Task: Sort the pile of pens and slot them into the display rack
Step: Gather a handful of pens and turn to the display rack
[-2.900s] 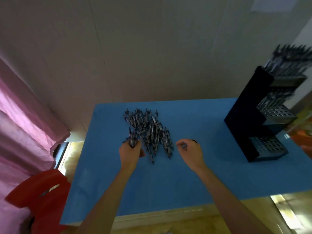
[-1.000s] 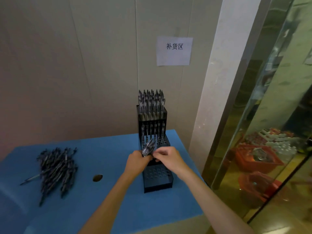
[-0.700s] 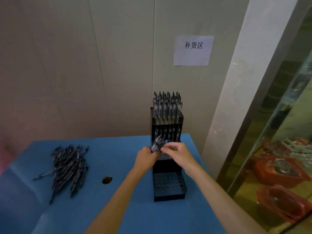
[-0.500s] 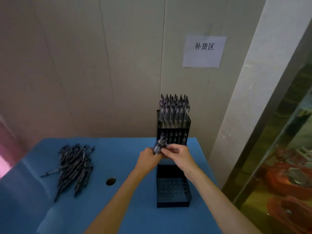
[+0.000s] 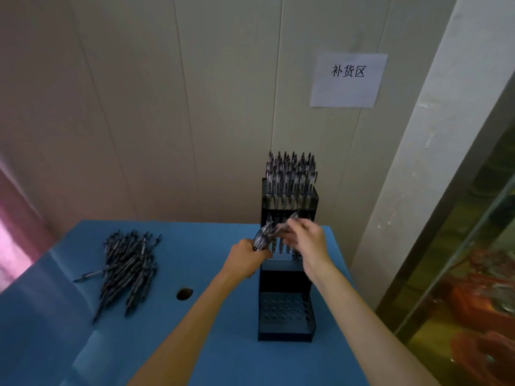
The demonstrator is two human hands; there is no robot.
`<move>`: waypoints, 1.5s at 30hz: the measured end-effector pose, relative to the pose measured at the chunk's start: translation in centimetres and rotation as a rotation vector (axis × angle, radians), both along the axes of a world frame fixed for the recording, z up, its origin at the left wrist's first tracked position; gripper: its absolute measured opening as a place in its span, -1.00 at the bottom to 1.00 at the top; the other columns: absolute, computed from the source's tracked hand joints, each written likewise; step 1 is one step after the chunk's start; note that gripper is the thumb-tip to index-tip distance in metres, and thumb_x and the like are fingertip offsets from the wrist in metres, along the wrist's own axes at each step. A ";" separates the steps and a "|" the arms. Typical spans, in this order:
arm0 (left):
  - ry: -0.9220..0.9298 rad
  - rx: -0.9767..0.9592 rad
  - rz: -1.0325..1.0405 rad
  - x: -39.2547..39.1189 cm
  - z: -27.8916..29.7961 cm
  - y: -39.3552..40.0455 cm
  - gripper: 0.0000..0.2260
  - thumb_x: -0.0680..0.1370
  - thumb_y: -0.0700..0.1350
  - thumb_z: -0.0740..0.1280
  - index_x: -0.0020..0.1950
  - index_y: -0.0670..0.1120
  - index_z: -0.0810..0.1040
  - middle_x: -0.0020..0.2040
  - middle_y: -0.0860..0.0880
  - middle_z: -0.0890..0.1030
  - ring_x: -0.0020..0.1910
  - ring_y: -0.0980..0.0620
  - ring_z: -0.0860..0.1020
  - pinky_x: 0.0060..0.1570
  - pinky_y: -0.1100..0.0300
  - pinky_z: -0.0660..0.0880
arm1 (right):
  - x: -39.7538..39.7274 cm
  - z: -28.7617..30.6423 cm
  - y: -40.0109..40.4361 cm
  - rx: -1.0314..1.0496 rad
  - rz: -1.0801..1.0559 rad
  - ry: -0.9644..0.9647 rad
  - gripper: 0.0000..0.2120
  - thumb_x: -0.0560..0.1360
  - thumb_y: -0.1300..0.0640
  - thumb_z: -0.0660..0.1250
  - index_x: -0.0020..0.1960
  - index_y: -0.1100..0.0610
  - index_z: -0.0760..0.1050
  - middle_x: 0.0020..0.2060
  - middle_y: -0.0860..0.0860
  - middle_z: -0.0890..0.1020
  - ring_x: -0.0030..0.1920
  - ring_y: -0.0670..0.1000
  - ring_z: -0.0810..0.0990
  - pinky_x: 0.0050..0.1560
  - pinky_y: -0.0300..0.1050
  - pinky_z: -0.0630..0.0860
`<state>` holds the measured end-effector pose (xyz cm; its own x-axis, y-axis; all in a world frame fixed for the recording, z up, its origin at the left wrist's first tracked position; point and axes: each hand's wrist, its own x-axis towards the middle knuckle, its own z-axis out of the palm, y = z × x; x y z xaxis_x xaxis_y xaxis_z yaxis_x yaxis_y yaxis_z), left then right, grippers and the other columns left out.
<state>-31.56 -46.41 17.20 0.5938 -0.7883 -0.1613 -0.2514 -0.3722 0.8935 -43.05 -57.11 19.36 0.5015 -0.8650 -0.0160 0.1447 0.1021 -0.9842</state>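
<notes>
Hands at the pen rack point(image 5: 287, 277).
The left hand point(image 5: 246, 257) grips a bundle of pens point(image 5: 263, 238); the right hand point(image 5: 309, 243) pinches one pen point(image 5: 289, 220) before the middle tier. The pile point(image 5: 126, 270) lies on the worktop point(image 5: 195, 246).

Left hand point(image 5: 246, 257) fisted; right hand point(image 5: 308, 242) pinching — both arms outstretched.

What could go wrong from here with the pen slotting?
1. The left hand grips a loose bunch of pens while the right hand pulls one out; others may slip.
2. Both hands work close to the display rack, so a bump could tip it.
</notes>
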 end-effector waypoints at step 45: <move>-0.009 -0.085 0.098 1.3 -1.0 -0.6 -0.69 0.46 -0.13 0.42 -0.30 -0.07 0.29 -0.45 -0.02 0.31 -0.49 0.01 0.27 -0.38 0.10 0.25 | 1.8 -2.0 -2.4 -0.861 -0.008 0.788 -0.62 0.55 0.01 0.41 -0.39 0.16 0.60 -0.53 0.04 0.60 -0.46 -0.03 0.59 -0.28 -0.17 0.56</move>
<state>-30.22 -47.04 16.19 0.6698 -0.7369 -0.0912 -0.2253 -0.3187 0.9207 -41.21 -59.54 17.39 0.6086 -0.7452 0.2728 -0.5401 -0.6408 -0.5456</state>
